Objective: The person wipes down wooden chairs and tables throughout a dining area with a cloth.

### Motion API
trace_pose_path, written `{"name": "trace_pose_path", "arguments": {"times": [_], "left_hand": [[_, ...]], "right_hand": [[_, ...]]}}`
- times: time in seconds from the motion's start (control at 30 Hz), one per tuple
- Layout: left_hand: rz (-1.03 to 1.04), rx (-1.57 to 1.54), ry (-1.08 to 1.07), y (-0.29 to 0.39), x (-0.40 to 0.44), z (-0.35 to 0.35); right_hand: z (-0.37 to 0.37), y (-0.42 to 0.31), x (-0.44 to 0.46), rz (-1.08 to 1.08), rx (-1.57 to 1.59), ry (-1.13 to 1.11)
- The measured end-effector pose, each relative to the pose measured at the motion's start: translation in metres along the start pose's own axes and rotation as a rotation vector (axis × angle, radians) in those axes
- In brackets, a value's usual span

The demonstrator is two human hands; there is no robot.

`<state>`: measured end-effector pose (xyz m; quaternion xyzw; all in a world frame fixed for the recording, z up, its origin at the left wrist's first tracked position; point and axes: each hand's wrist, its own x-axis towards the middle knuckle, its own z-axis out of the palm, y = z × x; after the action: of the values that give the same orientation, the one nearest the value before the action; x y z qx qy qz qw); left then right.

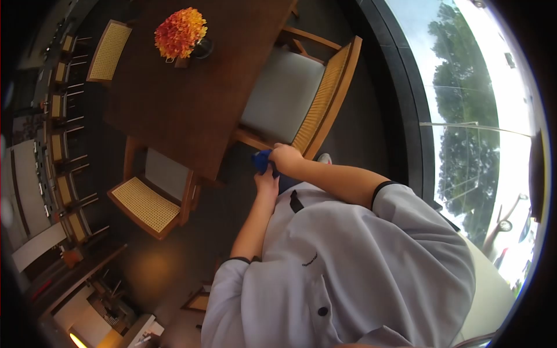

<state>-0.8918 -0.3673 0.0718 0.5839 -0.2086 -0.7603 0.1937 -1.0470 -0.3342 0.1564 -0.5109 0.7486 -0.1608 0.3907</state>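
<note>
A crumpled blue cloth [261,160] is bunched between my two hands, in front of my waist. My right hand [287,159] is closed, with its fingers curled over the upper side of the cloth. From below, my left hand [267,184] grips the same cloth between thumb and fingers. Both hands are beside the near corner of a cushioned armchair [284,90], apart from the dark wooden table [191,110]. Part of the cloth is hidden by my fingers.
A vase [203,49] with orange flowers [181,32] stands on the table. A cane-backed chair [148,203] is at the table's near end, another [109,51] across it. A large window [464,116] runs along the right. More chairs line the far left.
</note>
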Motion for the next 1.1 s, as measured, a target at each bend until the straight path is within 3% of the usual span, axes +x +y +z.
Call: {"name": "trace_pose_path", "arguments": {"times": [0.13, 0.23, 0.33, 0.43, 0.53, 0.63, 0.73, 0.97, 1.0, 1.1], "left_hand": [[-0.137, -0.082, -0.041, 0.011, 0.045, 0.000], [0.025, 0.176, -0.095, 0.025, 0.049, 0.029], [-0.166, -0.044, -0.106, 0.025, 0.072, 0.020], [-0.237, 0.051, -0.051, 0.016, 0.090, 0.008], [-0.235, 0.334, -0.132, 0.028, 0.084, 0.000], [-0.296, -0.001, -0.103, 0.037, 0.078, -0.006], [-0.374, -0.297, -0.184, 0.035, 0.096, -0.021], [-0.172, -0.317, -0.280, 0.047, 0.147, -0.043], [-0.082, -0.346, -0.302, 0.057, 0.152, -0.048], [0.134, -0.257, -0.249, 0.073, 0.165, -0.054]], "right_hand": [[0.010, -0.005, 0.031, 0.257, -0.062, -0.115], [0.016, -0.013, 0.041, 0.268, -0.062, 0.034], [0.067, 0.016, 0.062, 0.132, 0.061, 0.255], [0.140, 0.063, 0.095, 0.096, -0.208, 0.473], [0.079, 0.011, 0.096, 0.598, 0.273, 0.061], [0.109, 0.011, 0.106, 0.454, -0.002, 0.237], [0.105, -0.006, 0.116, 0.470, 0.029, 0.287], [0.103, -0.011, 0.177, 0.395, 0.125, 0.173], [0.090, -0.018, 0.186, 0.321, 0.113, 0.078], [0.097, -0.018, 0.227, -0.038, 0.010, 0.185]]}}
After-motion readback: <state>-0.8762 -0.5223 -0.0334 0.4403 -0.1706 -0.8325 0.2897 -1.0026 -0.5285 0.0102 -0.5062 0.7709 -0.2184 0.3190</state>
